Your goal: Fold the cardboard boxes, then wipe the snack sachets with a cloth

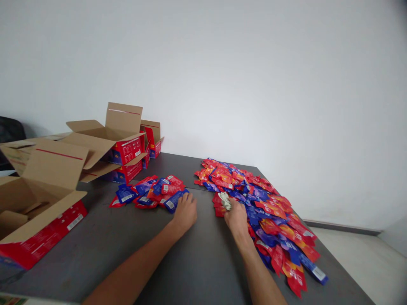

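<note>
My left hand (186, 211) is at the right end of a small pile of red and blue foil packets (149, 189). Its fingers curl down over the edge of a blue packet (174, 201), and the fingertips are partly hidden. At the left edge of a larger spread of packets (270, 212), my right hand (237, 215) is closed around a whitish bundle of looped strands (225, 201); its exact kind is unclear. Red packets (219, 210) lie just beside and under that bundle.
An open red carton (41, 237) with raised brown flaps stands at the near left. Behind it, more open cartons (129, 150) are stacked and lined up toward the wall (222, 84). The dark table (203, 254) ends on the right along the packets.
</note>
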